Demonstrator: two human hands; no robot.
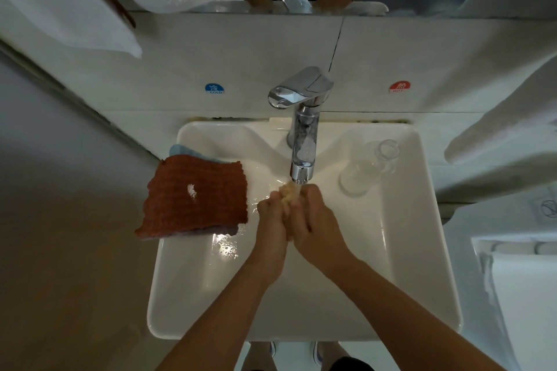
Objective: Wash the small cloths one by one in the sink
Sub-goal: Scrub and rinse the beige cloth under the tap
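Directly under the spout of the chrome single-lever tap, both hands are pressed together around a small pale-yellow cloth, bunched and wet. Left hand and right hand each curl their fingers into it, over the white rectangular ceramic sink. On the sink's left rim lies a rust-red waffle-weave cloth, flat, atop a light-blue cloth and a purplish one. Two clear drinking glasses rest at the right inside the basin.
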